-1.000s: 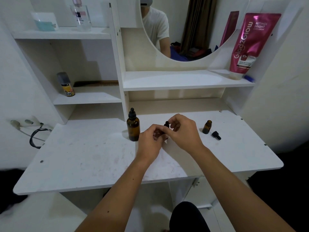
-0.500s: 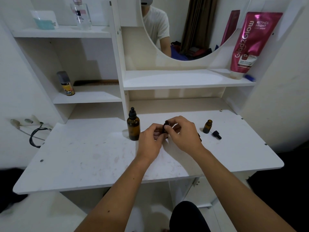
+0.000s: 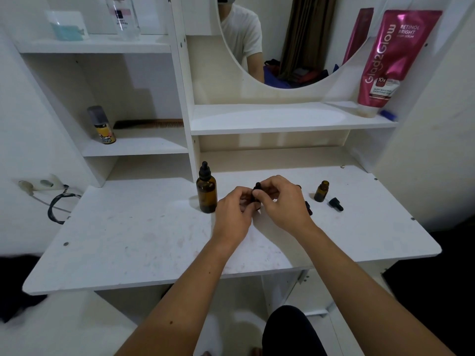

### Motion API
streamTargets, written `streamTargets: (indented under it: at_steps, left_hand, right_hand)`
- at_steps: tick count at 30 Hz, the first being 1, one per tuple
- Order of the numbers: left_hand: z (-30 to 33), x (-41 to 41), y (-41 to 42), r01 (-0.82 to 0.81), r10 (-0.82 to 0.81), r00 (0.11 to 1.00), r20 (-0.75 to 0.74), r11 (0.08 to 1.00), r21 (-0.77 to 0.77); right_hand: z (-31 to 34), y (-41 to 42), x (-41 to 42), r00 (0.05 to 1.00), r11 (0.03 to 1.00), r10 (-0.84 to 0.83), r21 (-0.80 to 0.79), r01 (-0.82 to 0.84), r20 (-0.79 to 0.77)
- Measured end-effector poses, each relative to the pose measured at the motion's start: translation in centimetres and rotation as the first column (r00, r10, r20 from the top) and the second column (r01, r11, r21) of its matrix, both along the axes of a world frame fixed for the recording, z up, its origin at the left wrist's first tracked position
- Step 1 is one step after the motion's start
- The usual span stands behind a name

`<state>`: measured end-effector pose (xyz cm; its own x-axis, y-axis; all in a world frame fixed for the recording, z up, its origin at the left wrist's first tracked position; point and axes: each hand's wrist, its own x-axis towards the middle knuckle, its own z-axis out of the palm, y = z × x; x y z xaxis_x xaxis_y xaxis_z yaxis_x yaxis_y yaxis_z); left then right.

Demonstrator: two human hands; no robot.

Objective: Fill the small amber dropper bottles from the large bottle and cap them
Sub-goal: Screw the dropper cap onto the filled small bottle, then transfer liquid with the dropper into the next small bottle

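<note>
The large amber bottle (image 3: 206,193) with a black dropper cap stands upright on the white table (image 3: 133,242), left of my hands. My left hand (image 3: 234,211) holds a small amber bottle, mostly hidden by my fingers. My right hand (image 3: 284,200) pinches the black dropper cap (image 3: 257,188) on top of that bottle. To the right stands an uncapped small amber bottle (image 3: 321,191), with a loose black dropper cap (image 3: 336,203) lying beside it. Another dark piece (image 3: 308,207) peeks out behind my right hand.
Shelves rise behind the table, with a small spray can (image 3: 101,125) and a comb (image 3: 149,123) on the left one. A pink tube (image 3: 393,57) leans on the right shelf under the mirror. A cable (image 3: 55,205) hangs off the table's left edge.
My right hand has closed down over the cap on the small bottle and its fingers have shifted round it. The bottles on the table have not moved.
</note>
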<state>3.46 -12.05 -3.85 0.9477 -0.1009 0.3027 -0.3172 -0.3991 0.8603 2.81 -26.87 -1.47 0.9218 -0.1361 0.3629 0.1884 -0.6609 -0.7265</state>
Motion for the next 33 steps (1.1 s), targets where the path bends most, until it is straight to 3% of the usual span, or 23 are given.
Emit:
streamTargets:
  at_steps: [14,21,26,29,33]
  left_hand:
    - [0.1,-0.3,-0.1,-0.024,0.025,1.000,-0.017,0.999,0.043]
    - [0.1,-0.8,0.1,-0.030,0.031,0.999,-0.045,0.999,0.014]
    - [0.5,-2.5,0.7,-0.080,0.075,0.991,-0.112,0.996,-0.044]
    - [0.5,-4.0,2.5,-0.119,0.101,0.987,-0.129,0.982,-0.143]
    - [1.0,-5.2,5.5,-0.205,0.184,0.975,-0.124,0.960,-0.192]
  right_hand:
    - [-0.4,1.0,-0.6,0.998,0.990,-0.056,0.131,0.052,0.027]
    - [0.5,1.2,-1.9,0.996,0.993,-0.087,0.083,0.087,-0.007]
    - [2.1,1.3,-2.8,0.980,0.989,-0.151,0.023,0.149,0.131]
    - [3.5,2.3,-2.4,0.977,0.996,-0.082,0.031,0.078,0.196]
    - [5.1,4.9,-1.3,0.983,0.995,0.068,0.065,-0.080,0.169]
